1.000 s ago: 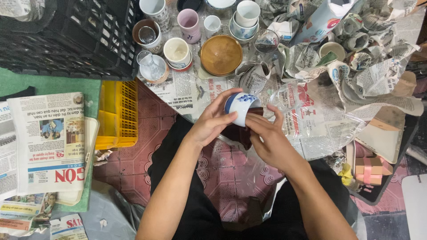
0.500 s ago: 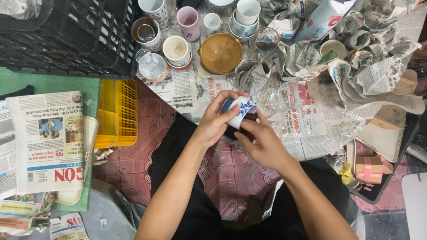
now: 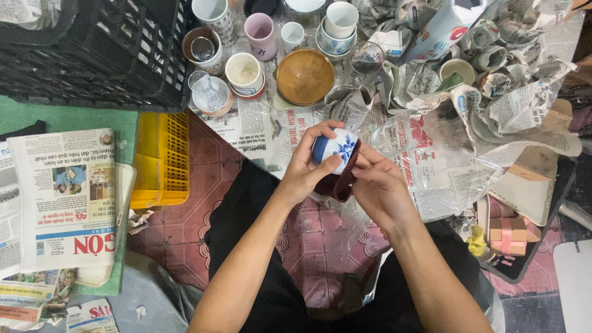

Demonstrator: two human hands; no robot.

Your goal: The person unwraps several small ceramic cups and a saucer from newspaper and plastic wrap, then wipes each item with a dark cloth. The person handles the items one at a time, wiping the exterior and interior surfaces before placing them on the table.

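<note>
My left hand (image 3: 303, 168) grips a small white cup with blue flower painting (image 3: 333, 147), fingers wrapped over its top and side. My right hand (image 3: 377, 185) presses a dark red cloth (image 3: 340, 183) against the cup's lower right side. Both hands meet above my lap, over a red patterned floor mat (image 3: 311, 240).
Several cups and mugs (image 3: 246, 73), a brown bowl (image 3: 304, 76) and a glass (image 3: 366, 60) stand on newspaper ahead. A black crate (image 3: 92, 52) sits far left, a yellow crate (image 3: 163, 157) below it. Crumpled newspaper-wrapped items (image 3: 512, 80) pile up right. Flat newspapers (image 3: 65, 197) lie at left.
The cup has turned in my hands, its blue flower side facing up now. My right hand has shifted under it with the dark red cloth.
</note>
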